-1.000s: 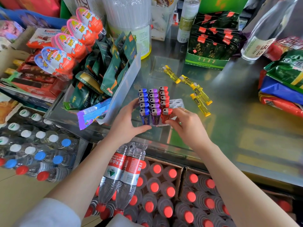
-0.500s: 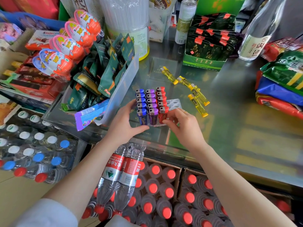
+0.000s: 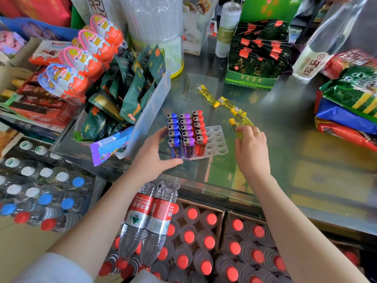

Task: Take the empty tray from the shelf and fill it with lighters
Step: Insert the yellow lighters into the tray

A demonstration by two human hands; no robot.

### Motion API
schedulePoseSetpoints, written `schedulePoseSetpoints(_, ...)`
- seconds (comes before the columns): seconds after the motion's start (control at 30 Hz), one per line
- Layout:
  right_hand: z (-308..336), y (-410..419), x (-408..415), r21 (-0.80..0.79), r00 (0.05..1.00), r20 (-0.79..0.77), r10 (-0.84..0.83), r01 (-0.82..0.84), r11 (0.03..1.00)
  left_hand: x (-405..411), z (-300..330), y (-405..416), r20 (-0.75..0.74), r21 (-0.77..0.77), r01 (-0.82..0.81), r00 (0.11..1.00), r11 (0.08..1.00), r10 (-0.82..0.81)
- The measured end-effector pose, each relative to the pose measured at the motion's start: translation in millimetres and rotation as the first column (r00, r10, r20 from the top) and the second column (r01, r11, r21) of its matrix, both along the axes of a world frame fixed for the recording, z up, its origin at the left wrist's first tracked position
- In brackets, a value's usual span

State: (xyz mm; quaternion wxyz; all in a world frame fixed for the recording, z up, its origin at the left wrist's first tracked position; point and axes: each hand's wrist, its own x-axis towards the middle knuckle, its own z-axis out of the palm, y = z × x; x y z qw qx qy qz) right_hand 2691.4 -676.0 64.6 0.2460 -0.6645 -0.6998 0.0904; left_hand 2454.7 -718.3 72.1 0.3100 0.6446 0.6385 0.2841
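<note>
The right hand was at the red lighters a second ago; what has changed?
The right hand left the red lighters in the clear plastic tray, moved right, and now closes on a yellow transparent lighter on the glass counter. The left hand still steadies the tray's left side.

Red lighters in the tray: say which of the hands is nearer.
Left. The left hand grips the tray beside the red lighters; the right hand is off at the yellow lighters.
</note>
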Motion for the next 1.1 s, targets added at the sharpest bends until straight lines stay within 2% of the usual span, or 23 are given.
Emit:
schedulePoseSetpoints(0.1,6,7,-11,-0.029,0.997,0.044,0.065,-0.064,0.998,-3,6,1,-0.027,-0.031,0.034,0.999,0.999,-0.035)
schedulePoseSetpoints(0.17,12,14,-13,-0.081,0.997,0.014,0.076,-0.074,0.994,-3,9,1,-0.038,-0.039,0.057,0.998,0.998,-0.059)
schedulePoseSetpoints(0.27,25,19,-15,-0.122,0.969,-0.245,0.007,-0.038,0.992,0,8,-3,-0.055,-0.026,0.054,0.997,0.998,-0.056)
schedulePoseSetpoints(0.4,35,16,-24,-0.1,0.796,-0.604,0.04,-0.126,0.987,2,4,-5,-0.06,-0.007,0.03,0.998,1.0,-0.03)
schedulePoseSetpoints(0.5,33,16,-28,-0.08,0.705,-0.705,0.079,-0.19,0.979,7,6,-3,-0.077,0.041,0.044,0.996,0.998,-0.041)
schedulePoseSetpoints(0.57,30,18,-29,-0.068,0.712,-0.691,0.122,-0.232,0.97,9,5,-2,-0.083,0.055,0.046,0.996,0.997,-0.042)
schedulePoseSetpoints(0.7,22,19,-32,-0.034,0.804,-0.554,0.217,-0.282,0.959,8,0,-2,-0.058,0.037,0.047,0.997,0.998,-0.045)
schedulePoseSetpoints(1.1,24,21,-28,-0.004,0.853,-0.394,0.341,-0.373,0.928,9,6,-3,-0.052,-0.004,0.095,0.994,0.995,-0.095)
